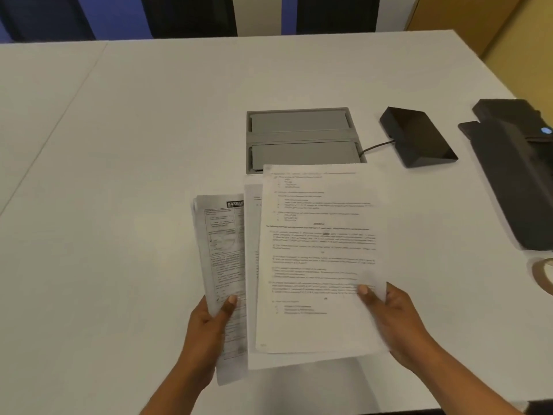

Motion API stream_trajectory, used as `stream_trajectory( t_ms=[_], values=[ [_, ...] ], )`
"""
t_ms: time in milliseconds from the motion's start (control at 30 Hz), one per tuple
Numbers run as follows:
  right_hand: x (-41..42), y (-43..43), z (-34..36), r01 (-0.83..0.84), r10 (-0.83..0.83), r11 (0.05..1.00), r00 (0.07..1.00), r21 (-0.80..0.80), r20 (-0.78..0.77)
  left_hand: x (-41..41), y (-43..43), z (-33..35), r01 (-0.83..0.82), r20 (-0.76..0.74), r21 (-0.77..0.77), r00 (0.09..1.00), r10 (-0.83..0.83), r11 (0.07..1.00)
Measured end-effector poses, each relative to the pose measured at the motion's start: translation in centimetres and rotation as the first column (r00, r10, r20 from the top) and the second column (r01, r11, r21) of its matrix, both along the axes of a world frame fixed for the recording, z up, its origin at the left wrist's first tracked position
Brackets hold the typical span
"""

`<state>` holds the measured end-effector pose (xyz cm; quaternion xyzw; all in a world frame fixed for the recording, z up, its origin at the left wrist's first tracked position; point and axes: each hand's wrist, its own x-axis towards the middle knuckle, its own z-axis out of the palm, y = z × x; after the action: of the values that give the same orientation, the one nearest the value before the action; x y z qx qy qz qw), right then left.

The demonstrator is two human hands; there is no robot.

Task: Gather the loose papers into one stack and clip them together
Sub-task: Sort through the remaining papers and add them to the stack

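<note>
so the gathering part is looking mostly done but not tidy yet. going from the left: the left hand point(209, 322) is pinching a greyish printed sheet point(223, 259) near its lower edge, thumb on top, and that sheet is sticking out to the left of the rest. right beside it a plain white page point(252, 265) is peeking out, mostly covered by the top page point(320, 259), which the right hand point(392, 319) is gripping at its right edge with the thumb pressed on the text. so all the papers are being held up off the white table point(119, 175), fanned out and overlapping rather than squared into one stack.

what's left, as far as i can judge: lining up the edges, then clipping. and here's the thing, i'm not seeing any clip anywhere.

hard-to-read bits: how many sheets are in there total, can't tell, since they're hiding each other. the print is too blurry to read. behind the papers a grey hatch point(299, 136) in the table is partly covered. further right a black wedge-shaped gadget point(419, 136) with a cable, then a big dark device point(514, 175) getting cut off by the frame edge, and a tape-looking ring point(543, 274) also cropped.
</note>
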<state>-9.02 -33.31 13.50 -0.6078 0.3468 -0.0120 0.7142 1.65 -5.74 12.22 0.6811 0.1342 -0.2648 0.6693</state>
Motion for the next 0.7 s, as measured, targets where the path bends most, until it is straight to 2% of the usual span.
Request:
stream_trajectory(
  t_ms=[167,267,467,700],
  values=[
    [1.8,0.8,0.4,-0.092,0.091,0.996,0.995,0.020,0.036,-0.3,-0.7,0.7,-0.039,-0.013,-0.056,0.999,0.038,0.998],
    [2.5,1.2,0.7,-0.178,0.173,0.979,0.983,0.095,0.067,-0.1,-1.0,1.3,-0.072,-0.041,-0.074,0.997,0.069,0.995],
    [3.5,2.3,1.1,-0.353,0.349,0.912,0.935,0.209,0.057,0.3,-1.6,2.1,-0.023,0.030,-0.092,0.999,0.026,0.995],
    [4.1,2.2,0.9,-0.349,0.348,0.937,0.937,0.019,0.040,1.3,-1.3,2.5,0.071,0.040,-0.088,0.997,-0.068,0.994]
  ],
)
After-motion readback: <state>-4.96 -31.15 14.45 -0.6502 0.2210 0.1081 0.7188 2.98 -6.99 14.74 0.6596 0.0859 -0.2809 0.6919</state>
